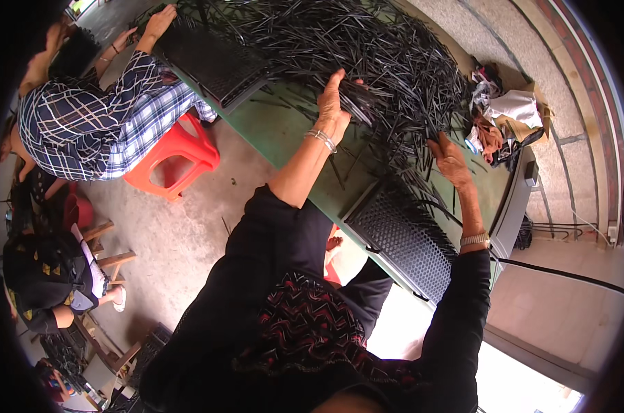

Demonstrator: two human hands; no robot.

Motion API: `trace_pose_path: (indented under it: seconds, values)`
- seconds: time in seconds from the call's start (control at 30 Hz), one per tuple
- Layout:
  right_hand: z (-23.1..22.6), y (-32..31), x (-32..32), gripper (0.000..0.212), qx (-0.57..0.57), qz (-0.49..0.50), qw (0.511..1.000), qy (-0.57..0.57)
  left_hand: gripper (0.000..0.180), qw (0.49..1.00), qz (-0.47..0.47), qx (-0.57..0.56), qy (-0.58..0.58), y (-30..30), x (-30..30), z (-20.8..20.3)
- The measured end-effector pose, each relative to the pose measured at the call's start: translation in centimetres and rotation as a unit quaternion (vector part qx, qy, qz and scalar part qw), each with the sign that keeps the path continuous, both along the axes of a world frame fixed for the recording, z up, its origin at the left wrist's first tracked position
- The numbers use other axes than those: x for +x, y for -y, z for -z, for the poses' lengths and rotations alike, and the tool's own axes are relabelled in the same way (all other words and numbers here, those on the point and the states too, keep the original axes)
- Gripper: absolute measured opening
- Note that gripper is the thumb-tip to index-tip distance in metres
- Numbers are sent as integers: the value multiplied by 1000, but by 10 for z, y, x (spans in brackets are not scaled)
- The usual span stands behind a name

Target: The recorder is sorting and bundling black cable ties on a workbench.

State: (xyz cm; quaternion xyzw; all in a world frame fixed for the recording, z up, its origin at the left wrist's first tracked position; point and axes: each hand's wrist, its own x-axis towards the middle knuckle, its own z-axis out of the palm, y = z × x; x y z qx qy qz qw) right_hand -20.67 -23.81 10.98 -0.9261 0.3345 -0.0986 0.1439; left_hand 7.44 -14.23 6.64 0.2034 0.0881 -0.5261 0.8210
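A large heap of thin black sticks [394,62] covers the far part of the green table [263,127]. At its near edge my left hand [332,110] is closed round a loose bundle of black sticks [361,107], its thumb pointing up and the other fingers mostly hidden. My right hand [452,162] rests at the heap's right edge, fingers bent and apart, touching the sticks; I make out nothing gripped in it. Between my forearms, a black perforated tray [401,230] lies tilted at the table's near edge, with sticks along its far right side.
Another black tray [219,69] sits at the table's left edge. Beside it a person in a checked shirt [85,124] works near a red plastic stool [181,158]. An open cardboard box [525,113] of crumpled wrappings stands at right. A black cable [559,274] runs near my right forearm.
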Motion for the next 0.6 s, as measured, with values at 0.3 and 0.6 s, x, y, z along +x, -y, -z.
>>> trace_pose_path:
  seconds: [0.3, 0.6]
  values:
    - [38, 19, 57, 37, 63, 48, 997, -17, 15, 996, 93, 16, 4, -15, -16, 23]
    - [2, -44, 129, 44, -22, 65, 998, -4, 14, 994, 97, 26, -35, -35, -13, 26]
